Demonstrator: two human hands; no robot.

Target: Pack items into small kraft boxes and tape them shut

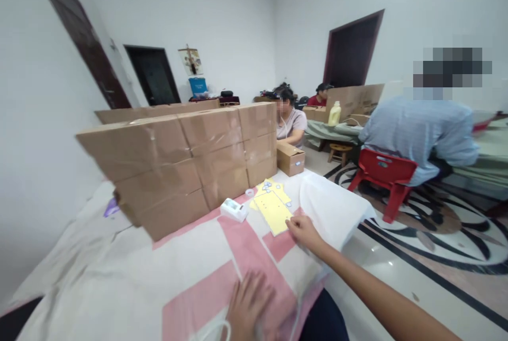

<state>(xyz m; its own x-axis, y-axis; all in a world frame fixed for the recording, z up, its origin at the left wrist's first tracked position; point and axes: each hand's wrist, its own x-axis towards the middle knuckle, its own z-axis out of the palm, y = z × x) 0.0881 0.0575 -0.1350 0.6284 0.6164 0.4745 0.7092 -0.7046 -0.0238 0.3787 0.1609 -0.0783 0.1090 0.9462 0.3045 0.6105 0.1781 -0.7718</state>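
Note:
My right hand point(304, 231) is closed, with thumb and forefinger pinched at the right edge of a yellow card point(273, 211) with small dark marks. More yellow sheets lie under its far end, with small blue-and-white pieces point(267, 186) on top. Nearer to me, my left hand point(250, 301) lies flat on the pink-and-white cloth point(202, 296), fingers spread, slightly blurred and holding nothing. A small white device point(234, 209) with a display sits left of the card. Beside the sheets is a small pale ring point(249, 193).
A wall of stacked cardboard boxes point(178, 166) stands along the table's far side, with a smaller box point(291, 159) at its right end. White sheeting point(333, 198) covers the right edge. Co-workers sit beyond, one on a red chair point(383, 166).

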